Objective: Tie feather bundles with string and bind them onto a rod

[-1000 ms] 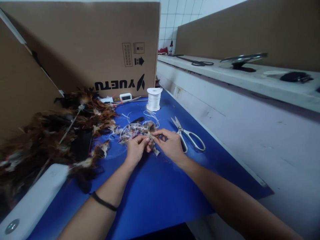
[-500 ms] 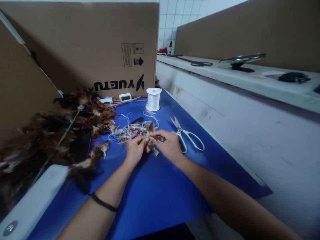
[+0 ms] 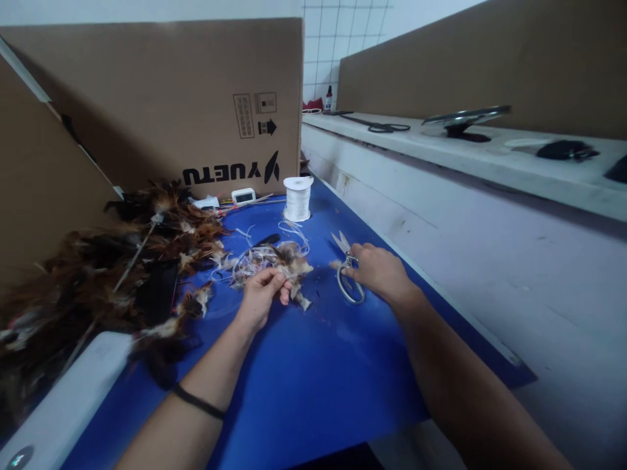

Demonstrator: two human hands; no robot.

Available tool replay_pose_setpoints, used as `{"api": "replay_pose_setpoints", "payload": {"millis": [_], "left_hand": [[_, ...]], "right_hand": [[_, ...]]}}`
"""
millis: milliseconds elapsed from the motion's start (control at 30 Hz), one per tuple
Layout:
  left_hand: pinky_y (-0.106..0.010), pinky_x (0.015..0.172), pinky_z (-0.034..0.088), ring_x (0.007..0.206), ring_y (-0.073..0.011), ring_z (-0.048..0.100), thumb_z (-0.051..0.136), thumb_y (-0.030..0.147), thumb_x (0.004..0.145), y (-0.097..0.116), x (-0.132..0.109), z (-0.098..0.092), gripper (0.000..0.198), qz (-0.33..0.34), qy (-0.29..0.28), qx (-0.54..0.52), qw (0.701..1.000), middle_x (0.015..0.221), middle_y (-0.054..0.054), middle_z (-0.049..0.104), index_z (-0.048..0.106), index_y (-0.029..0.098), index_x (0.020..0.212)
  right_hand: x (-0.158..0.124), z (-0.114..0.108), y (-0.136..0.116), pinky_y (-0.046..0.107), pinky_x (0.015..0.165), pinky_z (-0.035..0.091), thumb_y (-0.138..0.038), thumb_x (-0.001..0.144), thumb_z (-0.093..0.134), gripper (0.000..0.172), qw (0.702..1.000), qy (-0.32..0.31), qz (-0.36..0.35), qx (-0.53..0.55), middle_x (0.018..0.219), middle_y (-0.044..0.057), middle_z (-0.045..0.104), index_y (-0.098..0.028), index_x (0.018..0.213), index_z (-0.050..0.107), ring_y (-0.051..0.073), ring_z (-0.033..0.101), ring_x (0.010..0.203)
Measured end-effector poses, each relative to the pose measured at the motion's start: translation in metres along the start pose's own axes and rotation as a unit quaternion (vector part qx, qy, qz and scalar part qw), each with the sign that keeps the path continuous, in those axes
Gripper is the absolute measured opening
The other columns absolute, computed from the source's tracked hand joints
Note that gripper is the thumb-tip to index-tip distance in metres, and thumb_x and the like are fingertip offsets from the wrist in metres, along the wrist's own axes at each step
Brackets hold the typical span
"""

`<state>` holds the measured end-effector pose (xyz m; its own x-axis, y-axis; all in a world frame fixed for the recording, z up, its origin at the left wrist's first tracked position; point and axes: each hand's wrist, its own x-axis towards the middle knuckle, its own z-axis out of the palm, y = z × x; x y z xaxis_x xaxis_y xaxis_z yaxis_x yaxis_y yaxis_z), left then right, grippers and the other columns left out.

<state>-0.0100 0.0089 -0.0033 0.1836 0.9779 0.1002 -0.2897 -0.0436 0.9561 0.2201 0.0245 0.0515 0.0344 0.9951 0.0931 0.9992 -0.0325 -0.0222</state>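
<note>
My left hand (image 3: 263,297) pinches a small tuft of brown and white feathers (image 3: 289,261) between thumb and fingertips. Some pale strips hang from that tuft, close to a tangle of clear and white ribbon scraps (image 3: 252,260) on the blue tabletop (image 3: 313,365). Over on the right, my right hand (image 3: 385,271) closes around the handles of the metal scissors (image 3: 351,287). Their blades point away from me, slightly apart, and one handle loop is mostly hidden beneath the hand.
A white spool of ribbon (image 3: 297,199) stands upright behind the scraps, with a small digital clock (image 3: 243,196) nearby. Brown feather bundles (image 3: 88,274) on sticks and a white power bank-like device (image 3: 73,391) fill the left side. A cardboard box (image 3: 147,98) rises behind; a ledge (image 3: 470,153) runs along the right.
My right hand has left the feathers and moved right onto the scissors' handles. The left hand still holds the feather tuft. The view has shifted slightly.
</note>
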Motion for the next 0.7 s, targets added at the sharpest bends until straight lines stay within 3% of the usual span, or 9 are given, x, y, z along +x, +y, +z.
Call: {"api": "replay_pose_setpoints", "payload": {"millis": [300, 700], "left_hand": [[-0.020, 0.046, 0.041, 0.041, -0.0058, 0.050, 0.067, 0.036, 0.068, 0.004, -0.001, 0.002, 0.027, -0.016, -0.001, -0.012, 1.000, 0.060, 0.000, 0.061, 0.054, 0.013, 0.064], [-0.021, 0.049, 0.041, 0.043, -0.0060, 0.050, 0.065, 0.033, 0.070, 0.002, 0.000, 0.001, 0.023, -0.012, -0.011, -0.012, 1.000, 0.060, 0.000, 0.060, 0.054, 0.014, 0.065]], "right_hand": [[0.004, 0.003, 0.012, 0.034, 0.064, 0.041, -0.047, 0.066, 0.058, 0.049, 0.996, -0.080, 0.026, 0.001, 0.091, 0.012, 0.062, -0.019, 0.105, 0.048, 0.029, 0.060, 0.085], [0.018, 0.016, 0.034, 0.029, 0.057, 0.038, -0.044, 0.063, 0.058, 0.053, 0.996, -0.045, 0.048, 0.067, 0.089, 0.011, 0.062, -0.019, 0.108, 0.043, 0.026, 0.060, 0.077]]}}
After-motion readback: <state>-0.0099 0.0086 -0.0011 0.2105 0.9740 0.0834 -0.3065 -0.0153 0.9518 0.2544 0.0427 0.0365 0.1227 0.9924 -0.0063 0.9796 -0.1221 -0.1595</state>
